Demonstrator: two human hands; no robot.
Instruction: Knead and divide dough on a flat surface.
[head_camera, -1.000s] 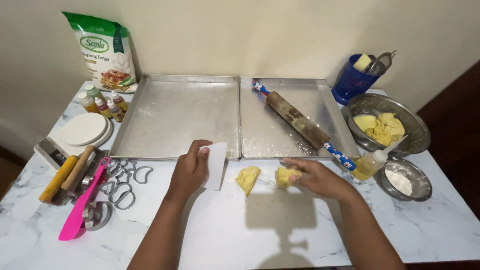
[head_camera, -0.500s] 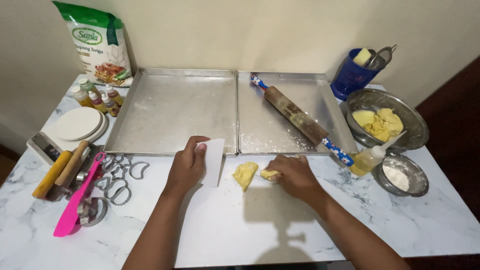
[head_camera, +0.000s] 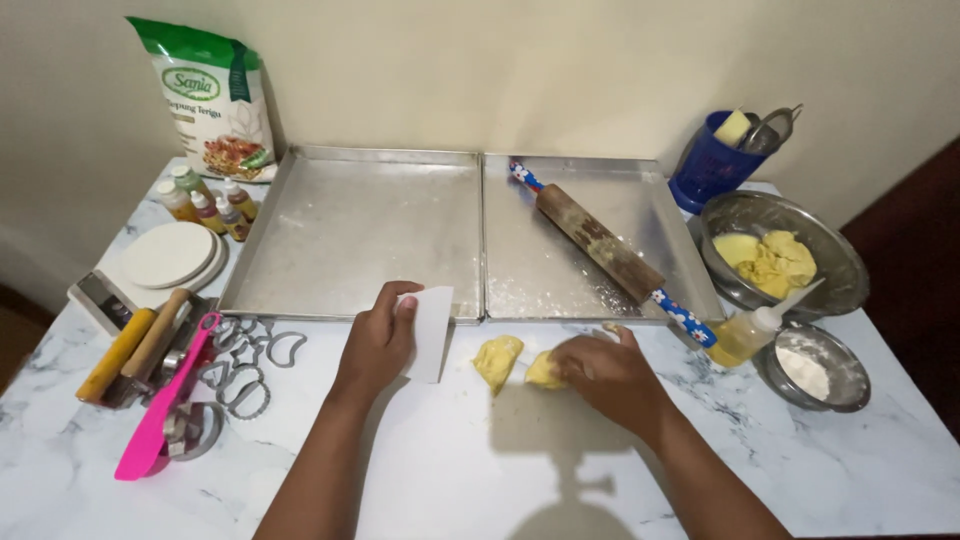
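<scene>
Two dough lumps lie on the marble table (head_camera: 480, 470) by a cream wall: the right hand (head_camera: 605, 375) closes on one lump (head_camera: 543, 370), the other lump (head_camera: 497, 358) just beside; the left hand (head_camera: 378, 343) grips a white scraper (head_camera: 430, 333)

Dough piece (head_camera: 545, 371) half under right hand (head_camera: 607, 373)

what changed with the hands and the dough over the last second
The right hand slid left along the counter, carrying its piece of yellow dough up beside the other dough piece; a second ago the two lay further apart. The left hand kept hold of the white scraper in the same spot. The trays and rolling pin stayed put.
</scene>
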